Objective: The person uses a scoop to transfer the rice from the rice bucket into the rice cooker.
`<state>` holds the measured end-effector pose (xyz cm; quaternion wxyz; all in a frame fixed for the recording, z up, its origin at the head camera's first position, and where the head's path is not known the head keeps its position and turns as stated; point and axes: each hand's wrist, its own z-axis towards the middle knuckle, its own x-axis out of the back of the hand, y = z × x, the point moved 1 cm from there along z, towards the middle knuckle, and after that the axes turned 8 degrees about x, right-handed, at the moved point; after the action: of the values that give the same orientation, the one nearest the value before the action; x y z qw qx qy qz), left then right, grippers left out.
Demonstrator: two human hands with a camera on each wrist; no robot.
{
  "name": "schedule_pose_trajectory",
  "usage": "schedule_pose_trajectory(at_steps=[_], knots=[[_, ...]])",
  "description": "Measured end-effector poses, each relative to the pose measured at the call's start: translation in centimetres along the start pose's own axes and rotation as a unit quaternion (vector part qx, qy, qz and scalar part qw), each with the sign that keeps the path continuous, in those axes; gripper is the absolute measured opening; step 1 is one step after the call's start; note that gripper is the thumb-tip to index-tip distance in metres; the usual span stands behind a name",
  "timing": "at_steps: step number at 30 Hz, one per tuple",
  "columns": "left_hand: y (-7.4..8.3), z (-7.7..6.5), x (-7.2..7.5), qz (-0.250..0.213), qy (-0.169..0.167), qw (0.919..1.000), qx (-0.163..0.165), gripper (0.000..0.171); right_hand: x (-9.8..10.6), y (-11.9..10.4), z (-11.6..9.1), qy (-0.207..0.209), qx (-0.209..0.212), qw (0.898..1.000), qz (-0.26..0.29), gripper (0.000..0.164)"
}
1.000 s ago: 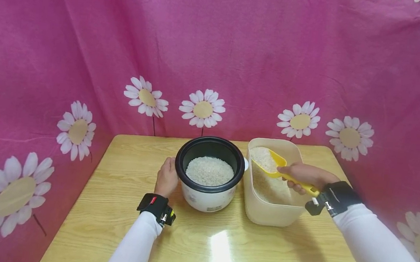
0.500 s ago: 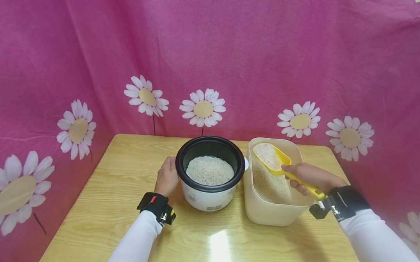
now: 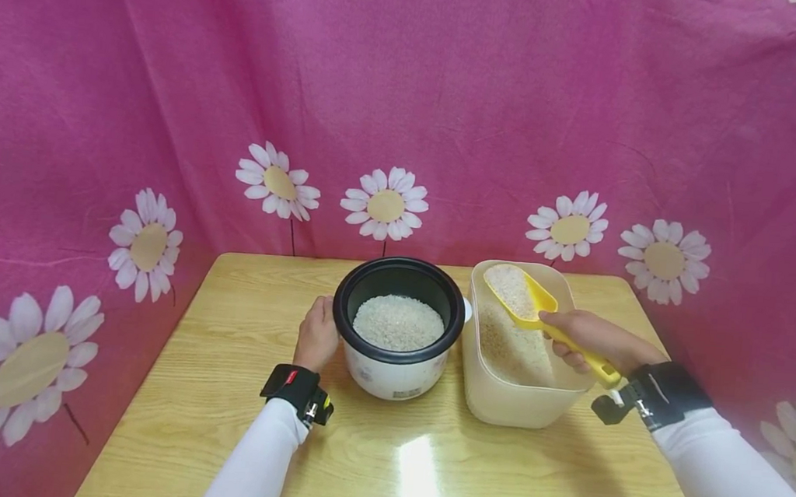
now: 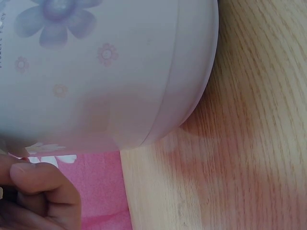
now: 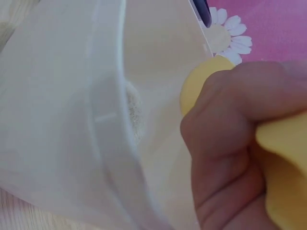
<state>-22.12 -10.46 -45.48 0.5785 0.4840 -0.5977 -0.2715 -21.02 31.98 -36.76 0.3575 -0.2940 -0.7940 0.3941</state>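
Note:
A white rice cooker (image 3: pixel 395 375) with a black rim stands on the table, rice (image 3: pixel 399 323) inside its pot. At its left side my left hand (image 3: pixel 317 337) grips the cooker by the side handle, which the hand mostly hides. The left wrist view shows curled fingers (image 4: pixel 43 182) close against the flowered cooker wall. My right hand (image 3: pixel 583 337) holds a yellow scoop (image 3: pixel 543 297) by its handle, fingers wrapped round it. Rice (image 3: pixel 509 288) fills the scoop, which is raised over a cream rice bin (image 3: pixel 515 406). More rice (image 3: pixel 509 351) lies in the bin.
The wooden table (image 3: pixel 353 463) carries the cooker and the bin side by side, with the cooker's white right handle (image 3: pixel 466 310) between them. A pink curtain (image 3: pixel 465 113) with daisies encloses the back and sides.
My right hand has drawn the full scoop slightly up and to the right above the bin. The left hand and the cooker stay in place.

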Motion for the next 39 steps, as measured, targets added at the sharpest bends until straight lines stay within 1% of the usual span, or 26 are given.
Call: schedule_pose_trajectory(at_steps=[8, 15, 20, 26, 33, 39], knots=[[-0.1, 0.1, 0.0, 0.001, 0.002, 1.0000, -0.001, 0.045, 0.1, 0.4, -0.1, 0.011, 0.015, 0.999, 0.029, 0.042], [-0.1, 0.1, 0.0, 0.004, 0.000, 1.0000, 0.002, 0.042, 0.2, 0.4, -0.3, 0.020, 0.016, 1.000, 0.019, 0.040], [-0.1, 0.1, 0.0, 0.004, 0.001, 1.0000, -0.003, 0.043, 0.1, 0.2, -0.4, 0.022, 0.017, 1.000, 0.015, 0.041], [-0.1, 0.1, 0.1, 0.002, -0.001, 1.0000, -0.005, 0.044, -0.5, -0.9, -0.7, 0.025, 0.021, 0.999, 0.014, 0.042], [-0.2, 0.1, 0.0, 0.004, 0.002, 1.0000, -0.007, 0.042, -2.0, -2.6, -1.0, 0.016, 0.020, 0.999, 0.029, 0.040], [-0.1, 0.1, 0.1, -0.001, 0.001, 1.0000, -0.003, 0.045, -3.3, -4.3, -1.1, 0.009, 0.018, 1.000, 0.022, 0.041]])
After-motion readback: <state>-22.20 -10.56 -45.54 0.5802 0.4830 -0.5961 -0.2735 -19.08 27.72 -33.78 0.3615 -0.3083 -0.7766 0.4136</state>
